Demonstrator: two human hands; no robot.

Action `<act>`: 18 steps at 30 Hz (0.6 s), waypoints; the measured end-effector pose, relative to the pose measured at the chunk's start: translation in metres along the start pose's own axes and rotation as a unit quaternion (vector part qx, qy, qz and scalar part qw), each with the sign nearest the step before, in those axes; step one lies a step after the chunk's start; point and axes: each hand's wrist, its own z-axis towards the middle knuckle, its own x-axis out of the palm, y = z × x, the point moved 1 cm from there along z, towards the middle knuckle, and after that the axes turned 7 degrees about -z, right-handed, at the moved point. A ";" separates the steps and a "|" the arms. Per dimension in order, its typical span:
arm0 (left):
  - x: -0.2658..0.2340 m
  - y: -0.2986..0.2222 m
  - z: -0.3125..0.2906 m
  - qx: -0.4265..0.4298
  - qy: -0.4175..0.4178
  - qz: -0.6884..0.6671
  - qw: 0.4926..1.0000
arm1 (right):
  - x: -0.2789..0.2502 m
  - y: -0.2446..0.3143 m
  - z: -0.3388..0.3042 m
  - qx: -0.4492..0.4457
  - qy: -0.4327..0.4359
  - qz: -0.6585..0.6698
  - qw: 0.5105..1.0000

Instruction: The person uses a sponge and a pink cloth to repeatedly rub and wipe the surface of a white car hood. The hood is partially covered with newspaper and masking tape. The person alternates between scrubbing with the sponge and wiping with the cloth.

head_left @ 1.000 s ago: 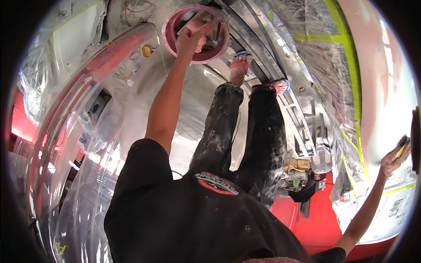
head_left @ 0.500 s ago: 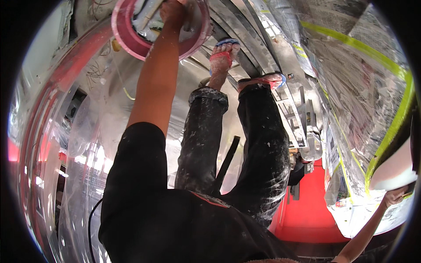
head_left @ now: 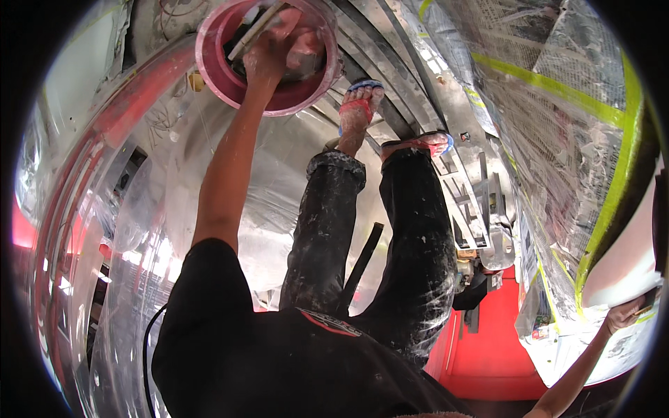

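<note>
My left hand (head_left: 266, 59) is down inside a round pink bucket (head_left: 212, 73) at the upper left, its fingers bent and partly hidden. Reddish wet pieces (head_left: 305, 50) lie against the fingers; their kind is unclear. A pale flat stick (head_left: 256, 31) leans in the bucket beside the hand. Far to the right, my right hand (head_left: 625, 315) is closed at the lower end of a smooth white and pinkish panel (head_left: 622, 275). A small dark thing shows at its fingertips, too little to name.
Printed paper and clear film (head_left: 550, 104), edged with yellow-green tape (head_left: 617, 188), cover the right side. A metal ladder-like frame (head_left: 463, 191) lies beyond my sandalled feet (head_left: 359, 108). Clear plastic sheeting (head_left: 132, 313) hangs at the left. A red surface (head_left: 491, 341) lies lower right.
My left hand shows lower in the picture, with the bucket also lower and slightly right. Reddish pieces now show by its fingers. My right hand stays at the panel's end.
</note>
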 end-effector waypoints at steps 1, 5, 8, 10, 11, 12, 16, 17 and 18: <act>0.014 0.015 0.011 -0.013 0.036 0.040 0.998 | -0.003 -0.002 0.004 -0.014 -0.005 -0.011 1.000; 0.071 0.104 0.053 -0.069 0.234 0.233 0.941 | 0.004 0.005 0.004 0.111 0.003 0.098 0.989; 0.077 0.093 0.049 -0.019 0.230 0.180 0.956 | -0.001 0.014 0.011 0.141 -0.005 0.133 0.981; 0.059 0.077 0.030 0.035 0.161 0.150 0.975 | -0.007 0.034 0.026 0.144 -0.021 0.168 0.975; 0.034 0.082 0.023 0.072 0.113 0.180 0.975 | -0.004 0.047 0.044 0.145 -0.041 0.197 0.969; 0.007 0.080 0.024 0.109 0.063 0.209 0.970 | -0.003 0.061 0.065 0.145 -0.062 0.232 0.960; -0.057 -0.063 -0.013 -0.180 0.078 -0.053 0.979 | -0.043 0.086 0.085 0.184 -0.083 0.300 0.932; -0.081 -0.080 -0.018 -0.117 0.090 -0.044 0.988 | -0.036 0.086 0.076 0.198 -0.095 0.322 0.921; -0.098 -0.092 -0.029 -0.053 0.106 -0.040 0.992 | -0.026 0.087 0.070 0.209 -0.108 0.347 0.908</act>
